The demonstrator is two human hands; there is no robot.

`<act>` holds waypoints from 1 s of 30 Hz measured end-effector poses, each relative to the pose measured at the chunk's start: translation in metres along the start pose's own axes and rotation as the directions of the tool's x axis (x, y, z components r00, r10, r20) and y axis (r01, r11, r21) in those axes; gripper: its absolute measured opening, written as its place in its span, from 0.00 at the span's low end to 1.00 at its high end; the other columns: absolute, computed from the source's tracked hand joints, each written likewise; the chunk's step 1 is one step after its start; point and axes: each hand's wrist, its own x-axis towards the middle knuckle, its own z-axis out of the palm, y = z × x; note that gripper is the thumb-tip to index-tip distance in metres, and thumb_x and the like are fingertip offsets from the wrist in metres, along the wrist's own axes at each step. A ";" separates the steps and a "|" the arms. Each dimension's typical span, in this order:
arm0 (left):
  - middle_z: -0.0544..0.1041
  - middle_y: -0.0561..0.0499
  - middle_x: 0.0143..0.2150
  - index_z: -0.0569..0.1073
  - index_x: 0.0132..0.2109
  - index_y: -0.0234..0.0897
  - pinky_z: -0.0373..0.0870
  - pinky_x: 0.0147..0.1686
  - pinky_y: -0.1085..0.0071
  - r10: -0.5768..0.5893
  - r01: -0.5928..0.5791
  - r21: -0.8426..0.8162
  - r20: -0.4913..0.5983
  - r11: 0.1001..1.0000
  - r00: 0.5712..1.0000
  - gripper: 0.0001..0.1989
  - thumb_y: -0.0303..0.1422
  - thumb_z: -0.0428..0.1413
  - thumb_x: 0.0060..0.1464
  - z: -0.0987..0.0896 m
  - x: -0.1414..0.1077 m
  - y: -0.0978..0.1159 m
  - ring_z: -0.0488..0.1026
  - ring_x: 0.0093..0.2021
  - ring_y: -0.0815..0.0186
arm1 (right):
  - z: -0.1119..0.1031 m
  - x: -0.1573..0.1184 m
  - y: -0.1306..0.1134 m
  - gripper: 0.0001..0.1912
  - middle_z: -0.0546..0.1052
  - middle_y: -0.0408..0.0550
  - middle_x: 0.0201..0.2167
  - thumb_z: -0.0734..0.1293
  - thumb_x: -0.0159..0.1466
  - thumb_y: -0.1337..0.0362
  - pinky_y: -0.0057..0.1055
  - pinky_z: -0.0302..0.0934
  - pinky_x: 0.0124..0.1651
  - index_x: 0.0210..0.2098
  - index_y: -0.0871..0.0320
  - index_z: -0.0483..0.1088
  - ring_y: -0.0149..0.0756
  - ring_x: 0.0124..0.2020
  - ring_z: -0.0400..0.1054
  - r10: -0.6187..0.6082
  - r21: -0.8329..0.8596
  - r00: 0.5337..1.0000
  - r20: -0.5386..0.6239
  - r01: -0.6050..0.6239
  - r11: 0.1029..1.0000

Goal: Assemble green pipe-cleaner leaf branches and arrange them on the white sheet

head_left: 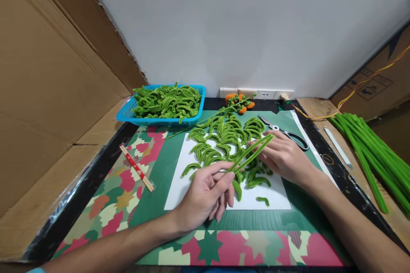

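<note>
A fuzzy green pipe cleaner (253, 152), folded into two long strands, stretches between my hands above the paper. My left hand (209, 190) pinches its lower end between thumb and fingers. Around the folded end, at the upper right, my right hand (283, 153) has its fingers closed; its thumb is mostly hidden. Beneath them, many curved green pipe cleaner pieces (205, 152) lie spread over a white sheet of paper (179, 192). One short bent piece (263, 200) rests apart near the sheet's front edge.
A blue basket (160, 122) heaped with green pieces stands back left. Behind the sheet lies an orange-flowered stem (242, 106). Scissors (285, 131) sit beyond my right hand. Long green pipe cleaners (371, 158) and a white pen-like tool (338, 148) lie right; wrapped chopsticks (137, 168) left.
</note>
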 end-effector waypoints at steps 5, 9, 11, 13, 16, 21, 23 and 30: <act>0.80 0.52 0.27 0.72 0.61 0.31 0.62 0.10 0.83 -0.053 0.057 -0.032 0.097 0.998 0.994 0.28 0.50 0.61 0.68 0.000 -0.001 0.000 0.72 0.13 0.72 | -0.002 -0.006 -0.005 0.17 0.86 0.49 0.38 0.73 0.71 0.57 0.34 0.73 0.41 0.56 0.56 0.81 0.39 0.34 0.79 0.143 0.538 0.960 0.242 -0.256 0.803; 0.80 0.49 0.29 0.77 0.52 0.30 0.63 0.11 0.83 -0.107 0.111 -0.020 0.159 0.994 0.982 0.22 0.48 0.61 0.69 0.002 0.000 0.001 0.72 0.14 0.72 | 0.005 -0.005 -0.018 0.18 0.85 0.49 0.38 0.71 0.74 0.52 0.28 0.70 0.35 0.56 0.56 0.81 0.36 0.34 0.79 0.244 0.790 0.917 0.317 -0.397 0.467; 0.80 0.49 0.28 0.77 0.45 0.30 0.62 0.10 0.84 -0.129 0.134 -0.020 0.179 0.991 0.975 0.21 0.48 0.61 0.70 0.002 0.001 0.002 0.71 0.13 0.73 | 0.013 -0.004 -0.024 0.15 0.83 0.47 0.33 0.69 0.75 0.54 0.26 0.65 0.29 0.49 0.57 0.83 0.31 0.27 0.73 0.309 0.822 0.900 0.308 -0.416 0.390; 0.80 0.49 0.29 0.76 0.43 0.30 0.63 0.10 0.84 -0.133 0.145 -0.045 0.202 0.988 0.970 0.21 0.47 0.61 0.69 0.002 0.002 0.004 0.71 0.13 0.73 | 0.019 -0.004 -0.027 0.15 0.80 0.45 0.27 0.70 0.75 0.55 0.25 0.61 0.26 0.42 0.59 0.82 0.28 0.23 0.67 0.355 0.839 0.887 0.297 -0.420 0.346; 0.80 0.48 0.30 0.76 0.40 0.30 0.63 0.10 0.83 -0.140 0.169 -0.098 0.250 0.981 0.958 0.22 0.48 0.62 0.68 0.000 0.005 0.005 0.71 0.13 0.74 | 0.021 -0.002 -0.029 0.11 0.77 0.42 0.25 0.74 0.72 0.57 0.23 0.59 0.24 0.41 0.59 0.81 0.26 0.22 0.65 0.359 0.870 0.883 0.301 -0.409 0.275; 0.79 0.50 0.27 0.76 0.39 0.30 0.60 0.09 0.84 -0.158 0.209 -0.185 0.257 0.960 0.953 0.20 0.46 0.63 0.68 -0.002 0.006 0.005 0.71 0.13 0.74 | 0.016 0.002 -0.029 0.16 0.83 0.45 0.33 0.83 0.60 0.66 0.23 0.71 0.34 0.47 0.57 0.82 0.30 0.30 0.76 0.228 0.895 0.902 0.366 -0.408 0.178; 0.81 0.50 0.29 0.75 0.40 0.31 0.59 0.08 0.83 -0.149 0.201 -0.220 0.229 0.955 0.962 0.19 0.45 0.63 0.68 -0.002 0.006 0.006 0.71 0.12 0.72 | 0.016 0.001 -0.029 0.11 0.84 0.46 0.34 0.81 0.63 0.66 0.24 0.71 0.32 0.45 0.57 0.83 0.29 0.29 0.76 0.257 0.898 0.895 0.365 -0.411 0.155; 0.86 0.41 0.35 0.74 0.48 0.31 0.68 0.08 0.78 -0.090 0.116 -0.152 0.170 0.982 0.981 0.18 0.45 0.60 0.70 -0.006 0.010 0.011 0.75 0.13 0.65 | 0.008 -0.004 -0.026 0.08 0.81 0.47 0.29 0.75 0.70 0.60 0.26 0.67 0.29 0.42 0.57 0.85 0.31 0.27 0.71 0.315 0.874 0.902 0.295 -0.388 0.293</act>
